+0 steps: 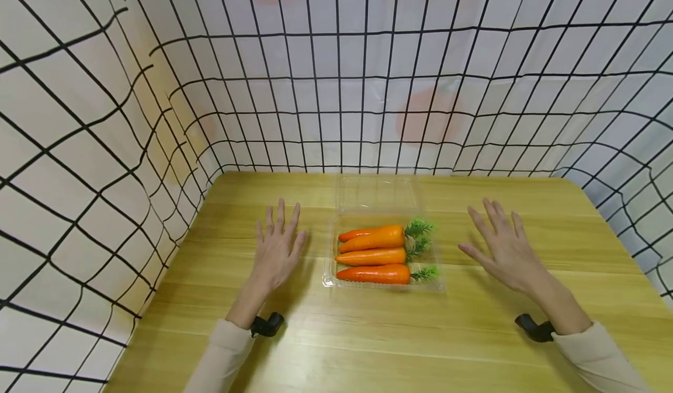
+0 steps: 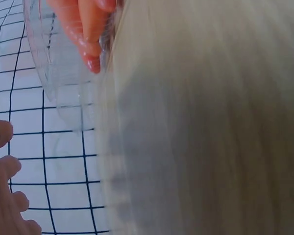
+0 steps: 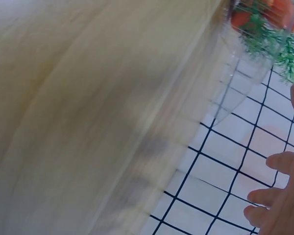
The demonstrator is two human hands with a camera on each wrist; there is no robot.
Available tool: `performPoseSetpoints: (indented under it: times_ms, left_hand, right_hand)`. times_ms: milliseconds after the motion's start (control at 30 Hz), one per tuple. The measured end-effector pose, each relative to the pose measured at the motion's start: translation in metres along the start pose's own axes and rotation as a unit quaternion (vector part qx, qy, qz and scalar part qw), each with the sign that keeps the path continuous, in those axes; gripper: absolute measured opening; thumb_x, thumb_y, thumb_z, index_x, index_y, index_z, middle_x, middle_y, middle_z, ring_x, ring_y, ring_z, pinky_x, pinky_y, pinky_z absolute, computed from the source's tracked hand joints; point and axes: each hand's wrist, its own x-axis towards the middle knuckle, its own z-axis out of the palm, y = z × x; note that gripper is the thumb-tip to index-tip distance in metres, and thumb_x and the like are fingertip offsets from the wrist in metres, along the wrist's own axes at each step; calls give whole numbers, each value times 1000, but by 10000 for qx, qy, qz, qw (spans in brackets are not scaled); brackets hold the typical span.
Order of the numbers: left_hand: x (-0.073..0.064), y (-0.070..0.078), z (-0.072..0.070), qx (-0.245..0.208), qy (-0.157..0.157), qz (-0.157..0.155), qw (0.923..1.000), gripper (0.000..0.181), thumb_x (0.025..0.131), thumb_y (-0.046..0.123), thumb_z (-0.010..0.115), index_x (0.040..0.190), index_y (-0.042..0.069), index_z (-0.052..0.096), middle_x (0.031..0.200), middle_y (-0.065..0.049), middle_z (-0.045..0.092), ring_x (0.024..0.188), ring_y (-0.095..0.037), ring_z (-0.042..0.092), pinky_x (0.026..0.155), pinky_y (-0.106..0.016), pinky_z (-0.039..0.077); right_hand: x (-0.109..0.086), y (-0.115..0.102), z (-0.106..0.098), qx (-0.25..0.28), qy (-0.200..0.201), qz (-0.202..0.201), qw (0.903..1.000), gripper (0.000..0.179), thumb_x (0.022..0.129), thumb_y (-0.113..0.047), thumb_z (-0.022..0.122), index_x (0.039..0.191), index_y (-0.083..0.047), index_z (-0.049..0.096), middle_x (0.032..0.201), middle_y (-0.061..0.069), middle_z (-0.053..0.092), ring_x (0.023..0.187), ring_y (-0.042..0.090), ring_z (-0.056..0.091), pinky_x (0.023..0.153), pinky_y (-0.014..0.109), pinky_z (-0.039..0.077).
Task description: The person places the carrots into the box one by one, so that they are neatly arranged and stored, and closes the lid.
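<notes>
Several orange carrots point(image 1: 372, 257) with green tops point(image 1: 420, 244) lie side by side in a clear plastic clamshell box point(image 1: 331, 281), tips pointing left. Its lid point(image 1: 376, 193) is folded back, away from the person. To the left of the box is my left hand point(image 1: 277, 251), fingers spread, apart from it and holding nothing. My right hand point(image 1: 502, 246) is on the other side, also spread and bare of any object. In the left wrist view, carrot tips point(image 2: 90, 54) show through the plastic; in the right wrist view, the leafy tops point(image 3: 267, 41) appear.
The box sits on a wood-grain tabletop point(image 1: 368, 340). Black wire grid panels point(image 1: 363, 83) stand along the back and both sides, with pale cloth behind them. A dark wrist device point(image 1: 268, 324) is on the left wrist, and another point(image 1: 535, 327) on the right.
</notes>
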Motion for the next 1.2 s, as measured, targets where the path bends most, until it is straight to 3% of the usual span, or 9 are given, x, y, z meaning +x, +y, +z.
performPoseSetpoints:
  times_ms: [133,367,733,900,1133,1200]
  left_hand:
    - [3,0,-2,277,-25,27,9996,65,110,39,42,167,20,18,174,-18,0,160,-44,-6,126,-72,-1]
    - [5,2,-2,462,-75,10,9989,66,110,44,41,167,22,18,175,-14,2,161,-43,-4,124,-75,-2]
    - [9,4,3,414,-302,-90,9986,68,109,44,41,168,24,13,175,-12,0,161,-43,-5,121,-78,-5]
    - [23,9,7,307,-522,-35,9982,66,111,43,37,168,23,10,175,-11,0,162,-42,-1,121,-80,1]
    - [50,13,17,-73,-785,-1,9969,66,112,46,31,168,20,11,175,-10,0,162,-40,2,123,-77,3]
    - [58,14,20,-228,-882,9,9958,65,112,46,29,168,17,12,174,-11,0,162,-41,4,124,-76,2]
  right_hand:
    - [-4,2,5,-200,-66,-47,9998,84,104,-49,55,168,-13,13,173,23,-3,161,42,-6,127,63,-14]
    - [-7,1,11,-365,-121,-33,9993,86,103,-53,54,168,-19,10,174,19,-6,162,37,-10,127,65,-14]
    - [-1,1,14,-339,-229,-143,9991,82,105,-52,51,168,-19,10,173,23,-2,162,42,-3,126,67,-15]
    - [16,-2,12,-263,-440,-169,9985,77,107,-48,49,167,-14,16,171,29,6,159,48,11,127,68,-9]
    - [42,-6,12,-103,-887,-123,9959,72,110,-46,43,166,-9,20,170,31,7,158,50,11,125,73,2]
    - [50,-6,13,55,-1030,-83,9946,70,111,-45,40,167,-9,17,170,32,6,158,51,10,125,73,0]
